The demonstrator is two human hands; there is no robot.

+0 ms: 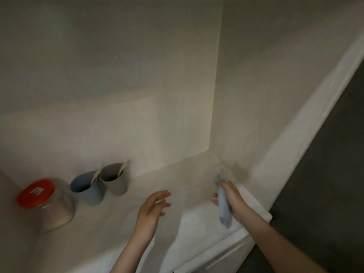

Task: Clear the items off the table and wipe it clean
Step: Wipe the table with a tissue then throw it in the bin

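Note:
My right hand (pixel 233 200) grips a pale blue-grey tube-shaped object (pixel 223 207) near the right end of the white counter (pixel 189 196); its far end is blurred. My left hand (pixel 153 207) hovers over the middle of the counter with fingers spread and relaxed, holding nothing. At the left stand a glass jar with a red lid (pixel 49 203), a blue cup (pixel 87 188) and a grey cup (pixel 115 179), both with a pale utensil inside.
White walls enclose the counter at the back and on the right, meeting in a corner (pixel 212 154). The counter's right front corner (pixel 267 215) ends beside a dark floor (pixel 325 194). A white cabinet front (pixel 216 257) shows below.

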